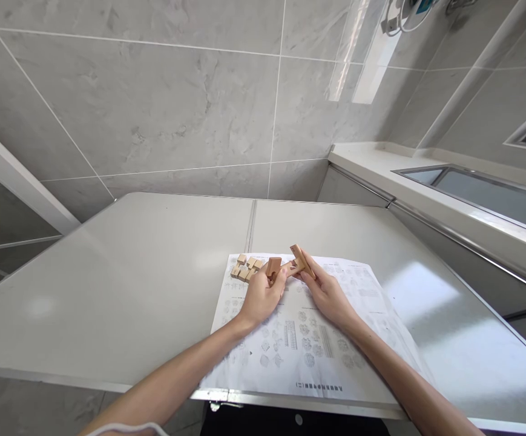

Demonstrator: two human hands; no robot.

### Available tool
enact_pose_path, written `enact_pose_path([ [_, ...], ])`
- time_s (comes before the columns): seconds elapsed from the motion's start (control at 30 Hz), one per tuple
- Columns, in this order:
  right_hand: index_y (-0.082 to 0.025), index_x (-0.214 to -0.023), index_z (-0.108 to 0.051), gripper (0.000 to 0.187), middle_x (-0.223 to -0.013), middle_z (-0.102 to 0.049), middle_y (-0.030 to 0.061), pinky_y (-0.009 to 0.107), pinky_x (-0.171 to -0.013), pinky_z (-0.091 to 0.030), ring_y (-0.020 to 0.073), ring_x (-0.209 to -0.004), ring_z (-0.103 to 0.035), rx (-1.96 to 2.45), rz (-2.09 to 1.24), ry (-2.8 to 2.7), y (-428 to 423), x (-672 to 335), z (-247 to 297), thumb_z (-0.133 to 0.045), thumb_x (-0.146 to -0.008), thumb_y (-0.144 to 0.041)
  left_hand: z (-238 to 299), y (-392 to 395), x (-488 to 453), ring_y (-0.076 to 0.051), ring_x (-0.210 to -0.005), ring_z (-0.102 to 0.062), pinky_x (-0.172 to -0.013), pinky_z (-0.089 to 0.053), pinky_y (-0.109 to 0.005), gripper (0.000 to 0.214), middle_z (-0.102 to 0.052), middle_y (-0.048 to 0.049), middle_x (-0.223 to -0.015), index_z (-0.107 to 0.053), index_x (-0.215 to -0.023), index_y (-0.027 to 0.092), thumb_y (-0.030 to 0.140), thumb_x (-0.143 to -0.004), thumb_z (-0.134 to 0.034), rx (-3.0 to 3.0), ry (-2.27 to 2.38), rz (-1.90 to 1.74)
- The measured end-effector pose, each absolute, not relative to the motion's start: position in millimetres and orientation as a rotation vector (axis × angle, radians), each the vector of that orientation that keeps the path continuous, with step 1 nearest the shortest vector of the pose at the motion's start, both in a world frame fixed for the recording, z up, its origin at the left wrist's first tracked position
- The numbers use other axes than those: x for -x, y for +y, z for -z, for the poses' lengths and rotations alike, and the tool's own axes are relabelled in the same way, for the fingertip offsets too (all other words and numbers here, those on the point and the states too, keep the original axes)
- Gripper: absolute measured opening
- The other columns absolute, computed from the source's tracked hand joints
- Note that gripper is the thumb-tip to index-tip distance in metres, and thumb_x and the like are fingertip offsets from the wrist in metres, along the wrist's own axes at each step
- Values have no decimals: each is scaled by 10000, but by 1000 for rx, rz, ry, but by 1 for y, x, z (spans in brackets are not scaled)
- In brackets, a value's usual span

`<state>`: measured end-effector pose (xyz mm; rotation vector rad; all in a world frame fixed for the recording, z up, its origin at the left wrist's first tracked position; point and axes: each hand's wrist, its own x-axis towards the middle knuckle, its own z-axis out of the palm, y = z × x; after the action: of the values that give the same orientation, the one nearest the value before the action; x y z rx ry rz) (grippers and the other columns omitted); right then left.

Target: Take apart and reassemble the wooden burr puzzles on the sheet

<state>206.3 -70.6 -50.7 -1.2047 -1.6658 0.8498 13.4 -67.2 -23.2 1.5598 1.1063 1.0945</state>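
My left hand [263, 295] is closed around a small wooden block [273, 265], held just above a printed instruction sheet [308, 351]. My right hand [324, 290] pinches a longer notched wooden piece [299, 260] that tilts up and meets the left block. Both hands hover over the far part of the sheet. A cluster of several loose wooden puzzle pieces [246, 268] lies on the sheet's far left corner, just left of my left hand.
The sheet lies on a pale grey table [131, 284] made of two panels with a seam. Tiled wall stands behind. To the right runs a white counter [381, 160] with a sunken steel sink [489, 194].
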Motion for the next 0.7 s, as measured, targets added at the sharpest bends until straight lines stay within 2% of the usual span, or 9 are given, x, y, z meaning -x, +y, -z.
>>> enact_pose_path([
  [0.07,-349,-1687,-378,595,-1564,-629,51,491,-1061,-590,257,-1121,-760,1240,-851,-1665,-71,-206,53,-459,-1099,-386,22,-67,-14,-135,-526,-476,-539,-399,-272,458,-512,33,-576,-532,-728,217,546,-1047,-535,-1562,1106,-1098],
  [0.13,-336,-1694,-363,605,-1488,-693,61,493,-1029,-605,261,-1073,-775,1256,-861,-1660,-71,-206,54,-456,-1099,-385,21,-68,-14,-133,-523,-476,-538,-391,-271,476,-507,34,-570,-508,-702,219,540,-1052,-523,-1564,1103,-1100],
  [0.2,-347,-1698,-349,609,-1528,-662,50,490,-1074,-580,273,-1188,-749,1231,-867,-1675,-72,-203,53,-456,-1099,-381,22,-68,-15,-132,-523,-485,-545,-399,-272,489,-513,32,-564,-498,-682,219,538,-1053,-524,-1565,1096,-1099],
  [0.3,-380,-1701,-334,607,-1659,-523,15,470,-1133,-540,274,-1322,-683,1173,-875,-1745,-75,-196,49,-442,-1103,-372,23,-68,-17,-131,-512,-495,-541,-407,-272,477,-532,35,-563,-512,-704,218,551,-1044,-541,-1553,1093,-1100],
  [0.47,-347,-1689,-375,590,-1454,-716,46,472,-987,-626,264,-1067,-780,1207,-850,-1757,-77,-190,46,-411,-1099,-339,26,-68,-19,-140,-531,-521,-534,-412,-269,431,-555,42,-590,-552,-811,217,588,-1031,-556,-1531,1091,-1115],
  [0.6,-341,-1673,-412,575,-1468,-706,48,514,-1043,-606,291,-1172,-762,1238,-781,-1746,-75,-191,51,-400,-1098,-319,28,-68,-20,-138,-526,-519,-546,-424,-271,398,-560,47,-595,-552,-842,219,565,-1038,-556,-1532,1073,-1105],
  [0.7,-373,-1656,-435,558,-1558,-633,17,530,-1111,-569,292,-1308,-702,1238,-734,-1726,-75,-191,53,-397,-1103,-306,29,-69,-21,-141,-522,-523,-547,-429,-274,382,-562,48,-589,-554,-853,220,548,-1048,-544,-1533,1061,-1093],
])
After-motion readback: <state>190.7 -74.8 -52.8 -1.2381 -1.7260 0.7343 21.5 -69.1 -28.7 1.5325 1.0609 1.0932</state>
